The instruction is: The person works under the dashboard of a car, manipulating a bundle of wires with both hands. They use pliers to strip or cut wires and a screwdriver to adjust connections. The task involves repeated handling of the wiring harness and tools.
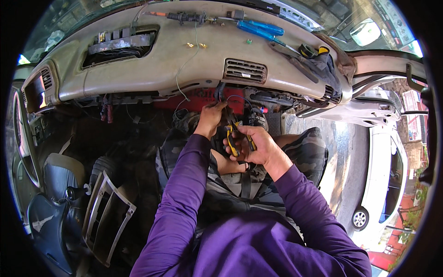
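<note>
My right hand (260,145) is closed around pliers (232,142) with yellow and black handles. Their jaws point up toward the dashboard, close to my left hand. Beneath the dash edge, my left hand (211,119) is closed, its fingertips near a dark ribbed hose or cable (219,91). What those fingers grip is too small and dark to make out. A thin blue wire (240,97) curves just beyond both hands, by a red panel (196,100). My lap in camouflage trousers (314,147) lies below.
On the beige dashboard (194,64) lie blue-handled screwdrivers (260,30), a soldering-iron-like tool (184,17), small brass pieces (196,45), a thin wire (179,76) and a grey cloth (325,69). A loose trim frame (124,217) stands left. The open right side shows a white car (376,180).
</note>
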Tool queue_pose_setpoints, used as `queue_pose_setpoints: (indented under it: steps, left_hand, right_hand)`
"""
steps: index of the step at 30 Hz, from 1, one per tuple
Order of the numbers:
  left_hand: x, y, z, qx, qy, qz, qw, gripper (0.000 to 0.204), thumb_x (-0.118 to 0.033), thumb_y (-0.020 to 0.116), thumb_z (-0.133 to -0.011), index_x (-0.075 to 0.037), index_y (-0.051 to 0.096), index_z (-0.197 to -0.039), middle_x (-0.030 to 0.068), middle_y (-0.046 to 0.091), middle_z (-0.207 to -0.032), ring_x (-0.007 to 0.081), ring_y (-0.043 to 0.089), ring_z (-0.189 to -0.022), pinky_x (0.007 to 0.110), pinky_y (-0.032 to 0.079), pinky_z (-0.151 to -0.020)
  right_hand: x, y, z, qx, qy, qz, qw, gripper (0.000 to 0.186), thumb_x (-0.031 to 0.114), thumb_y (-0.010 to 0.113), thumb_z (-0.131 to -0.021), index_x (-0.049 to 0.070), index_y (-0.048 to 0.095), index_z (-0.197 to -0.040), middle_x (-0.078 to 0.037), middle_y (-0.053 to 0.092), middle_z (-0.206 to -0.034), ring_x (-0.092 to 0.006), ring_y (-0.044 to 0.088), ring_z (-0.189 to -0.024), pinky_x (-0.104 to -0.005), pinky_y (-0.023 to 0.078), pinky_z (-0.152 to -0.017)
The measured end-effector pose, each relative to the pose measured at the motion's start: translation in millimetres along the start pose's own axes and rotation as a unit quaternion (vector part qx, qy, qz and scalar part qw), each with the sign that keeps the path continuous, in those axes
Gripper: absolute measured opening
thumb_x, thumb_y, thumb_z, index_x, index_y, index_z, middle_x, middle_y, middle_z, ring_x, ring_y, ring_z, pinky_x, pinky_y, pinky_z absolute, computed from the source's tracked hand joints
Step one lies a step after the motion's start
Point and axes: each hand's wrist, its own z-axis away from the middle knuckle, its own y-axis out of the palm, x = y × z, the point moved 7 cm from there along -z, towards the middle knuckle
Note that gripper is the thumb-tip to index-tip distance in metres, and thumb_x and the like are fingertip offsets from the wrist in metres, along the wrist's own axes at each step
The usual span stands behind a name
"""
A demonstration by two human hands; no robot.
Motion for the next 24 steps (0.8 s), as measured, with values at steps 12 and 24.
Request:
queue_pose_setpoints:
  steps: [12, 24]
  left_hand:
    - [-7.2, 7.7, 2.7, -0.019, 0.009, -0.072, 0.997, 0.018, -0.018, 0.061, -0.097, 0.0, 0.068, -0.098, 0.0121, 0.073, -0.08, 0.0206, 0.069, -0.061, 0.032, 0.056, -0.056]
    - [-4.1, -3.3, 0.7, -0.015, -0.013, -0.044, 0.999, 0.024, -0.02, 0.06, -0.097, 0.001, 0.07, -0.099, 0.0139, 0.073, -0.082, 0.0232, 0.07, -0.066, 0.034, 0.056, -0.062]
  right_hand:
    - [-46.3, -12.7, -51.2, -0.297, -0.297, 0.396, 0.817, 0.029, 0.014, 0.06, -0.095, -0.009, 0.053, -0.11, -0.025, 0.063, -0.093, -0.0364, 0.064, -0.087, -0.0447, 0.05, -0.078]
    - [-47.2, -20.2, -29.6, -0.242, -0.091, 0.238, 0.936, 0.027, 0.02, 0.062, -0.098, 0.0, 0.062, -0.117, -0.015, 0.066, -0.104, -0.0247, 0.064, -0.09, -0.0367, 0.053, -0.077]
